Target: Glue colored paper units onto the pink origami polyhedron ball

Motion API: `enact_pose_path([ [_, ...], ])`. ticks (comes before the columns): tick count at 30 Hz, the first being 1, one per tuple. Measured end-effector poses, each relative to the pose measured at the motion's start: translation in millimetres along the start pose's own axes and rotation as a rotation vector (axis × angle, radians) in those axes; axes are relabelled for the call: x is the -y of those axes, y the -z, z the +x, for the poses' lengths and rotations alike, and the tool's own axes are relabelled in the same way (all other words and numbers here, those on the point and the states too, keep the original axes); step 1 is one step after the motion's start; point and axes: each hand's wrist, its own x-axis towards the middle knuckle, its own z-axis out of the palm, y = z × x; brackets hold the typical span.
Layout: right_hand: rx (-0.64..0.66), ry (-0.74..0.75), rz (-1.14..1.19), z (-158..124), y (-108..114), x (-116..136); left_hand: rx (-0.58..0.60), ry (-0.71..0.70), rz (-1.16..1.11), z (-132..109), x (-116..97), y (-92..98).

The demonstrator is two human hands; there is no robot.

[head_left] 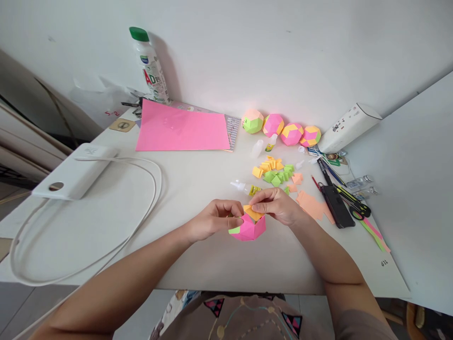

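Note:
My left hand (pixel 212 218) is closed on the left side of a half-built pink paper ball (pixel 249 228) with a green patch, held just above the white table (pixel 198 264). An orange folded paper piece (pixel 253 213) sits at the ball's open top, pinched there by the fingers of my right hand (pixel 278 205). Both hands meet over the ball near the table's middle front.
Behind the hands lie a small glue bottle (pixel 247 188) and a pile of folded orange and green pieces (pixel 274 171). Several finished paper balls (pixel 283 127) line the wall. Pink paper sheet (pixel 182 126), drink bottle (pixel 150 66), black phone (pixel 337 205), scissors (pixel 356 204), white charger with cable (pixel 76 172).

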Motion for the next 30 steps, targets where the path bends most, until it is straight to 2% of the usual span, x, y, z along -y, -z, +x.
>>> enact_pose_path([
  [30,-0.033,-0.010,-0.057,-2.4,-2.2,0.4,-0.012,0.017,0.016,-0.3,-1.2,-0.7],
])
